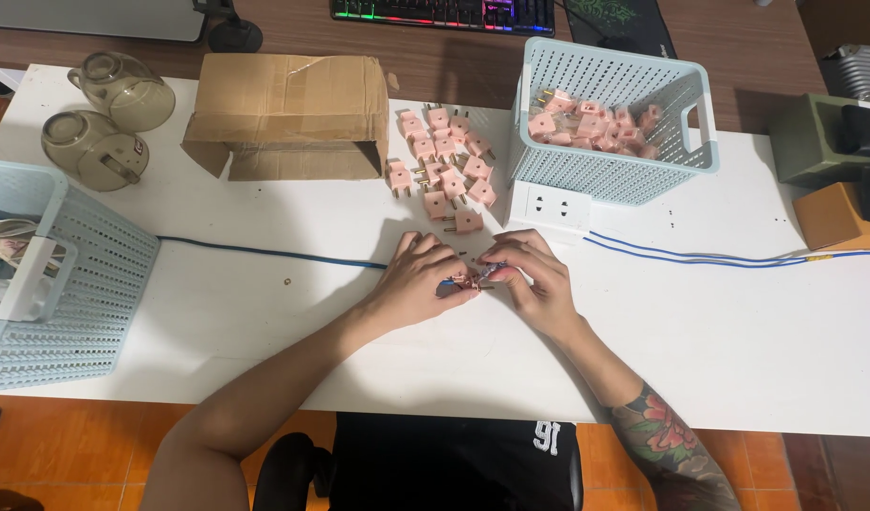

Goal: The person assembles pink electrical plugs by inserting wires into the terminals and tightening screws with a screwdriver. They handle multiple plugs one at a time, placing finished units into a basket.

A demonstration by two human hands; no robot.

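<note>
A white table [265, 312] fills most of the frame, set against a dark brown wooden desk [454, 57] along the top edge, with orange floor tiles [75, 445] showing below at the bottom. On the desk at the top centre sits a keyboard with coloured backlighting [444, 11]. At the left edge of the frame a pale blue perforated basket [85, 284] lies tipped on the table, and a second pale blue basket [615, 123] in the upper right holds a heap of pink plugs [596, 123]. A torn cardboard box [288, 114] lies in the upper centre-left, with two smoky glass mugs [108, 118] on their sides in the upper left. At the right edge stand an olive green box [814, 137] and an orange block [833, 216]. A white socket block [553, 206] sits just in front of the right basket, and a blue cable [265, 253] runs across the table from left to right. A loose cluster of pink plugs [444, 161] lies between the box and the basket. At the centre, the left hand [421, 279] and the right hand [539, 279] meet, both with fingers curled and pinching a small bundle of wire ends [473, 277] just above the table; what exactly each fingertip grips is too small to tell.
</note>
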